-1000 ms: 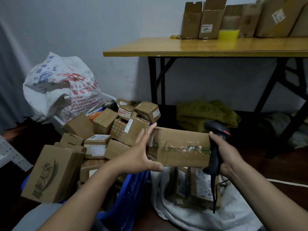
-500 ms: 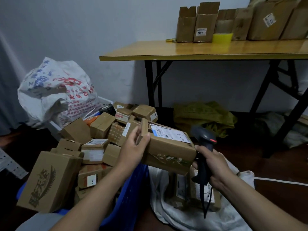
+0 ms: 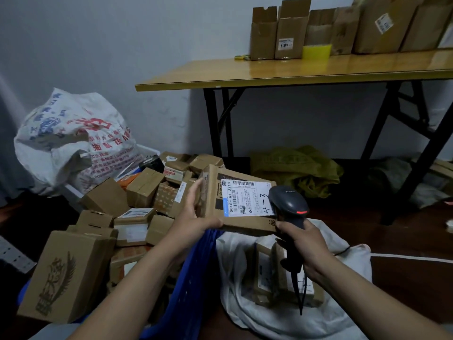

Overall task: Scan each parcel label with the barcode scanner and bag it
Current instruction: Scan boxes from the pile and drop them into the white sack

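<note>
Head view: the parcel, taped side up 1 second ago, now lies label up. The left hand grips its near-left corner and the right hand wraps the scanner at the label's edge. The scan looks imminent; bagging remains. Below, the bag holds at least 2 parcels; the crate brims with boxes.

parcel: matt cardboard — label: smooth paper | scanner: matt dark plastic | table — glossy wood

Firm grips — left hand, right hand
</note>
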